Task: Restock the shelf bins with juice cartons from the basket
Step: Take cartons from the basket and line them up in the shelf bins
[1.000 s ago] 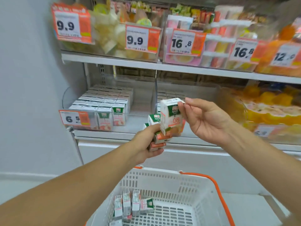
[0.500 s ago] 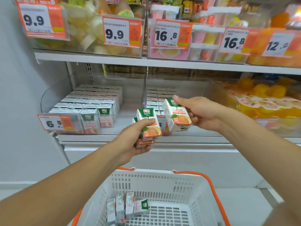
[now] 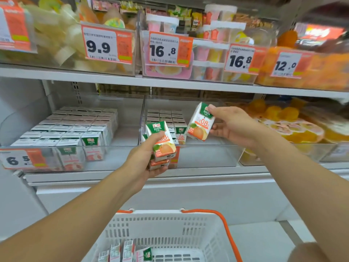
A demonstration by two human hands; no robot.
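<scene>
My right hand (image 3: 232,125) pinches one small orange juice carton (image 3: 201,121) and holds it tilted above the middle clear shelf bin (image 3: 204,154). My left hand (image 3: 145,157) grips a stack of similar cartons (image 3: 163,146) at that bin's front edge. Rows of the same cartons (image 3: 166,118) stand at the back left of the middle bin. The white basket (image 3: 170,227) with orange handles sits below, with several cartons (image 3: 124,252) lying in its near left corner.
A left bin (image 3: 62,157) holds many pink-labelled cartons behind a 6.5 price tag. To the right, a bin of packed orange fruit (image 3: 283,125). The upper shelf (image 3: 170,84) carries fruit cups and price tags. A white wall is on the left.
My right hand has lifted its carton up and to the right, over the middle bin. My left hand with its stack has stayed near the bin's front. The camera has moved closer.
</scene>
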